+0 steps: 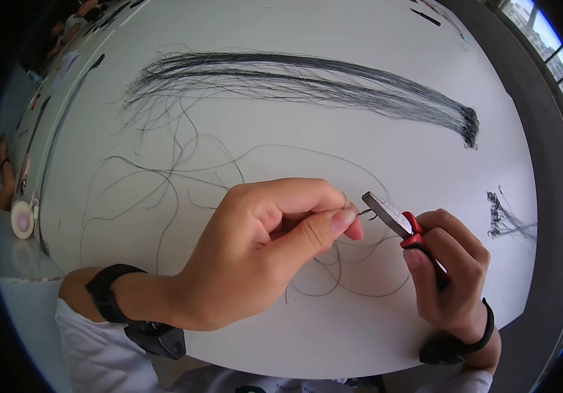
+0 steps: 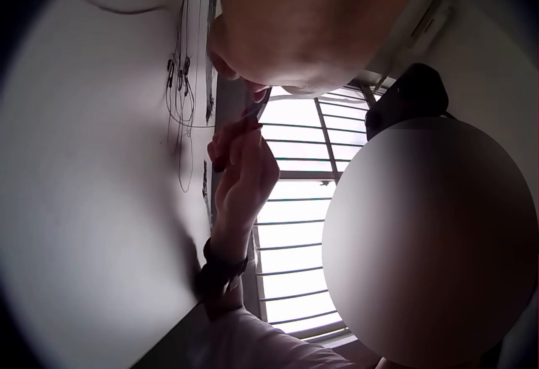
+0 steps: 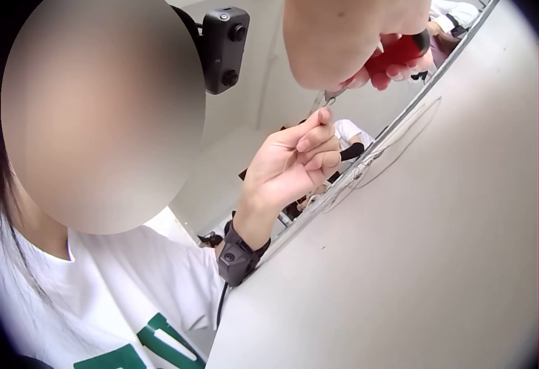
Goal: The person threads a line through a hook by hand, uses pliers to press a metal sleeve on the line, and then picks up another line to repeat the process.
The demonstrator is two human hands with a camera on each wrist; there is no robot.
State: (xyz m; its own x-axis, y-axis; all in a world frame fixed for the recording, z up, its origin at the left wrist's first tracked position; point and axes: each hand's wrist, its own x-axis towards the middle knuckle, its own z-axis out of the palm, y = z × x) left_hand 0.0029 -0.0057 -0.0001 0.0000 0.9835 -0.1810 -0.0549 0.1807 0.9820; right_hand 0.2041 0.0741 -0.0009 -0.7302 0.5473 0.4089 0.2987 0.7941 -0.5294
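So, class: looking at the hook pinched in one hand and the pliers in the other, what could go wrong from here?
1. The left hand pinches a small hook right at the pliers tip; a slip could prick the fingertips.
2. Loose lines lie under both hands on the white table and could snag or tangle.

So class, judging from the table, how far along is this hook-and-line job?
Done, it seems: a long bundle of lines lies across the table, its hooked ends gathered at the right, and a smaller bunch sits near the edge. In hand: the left hand pinches a hook while the right hand holds pliers on it. Left: loose lines lie scattered.
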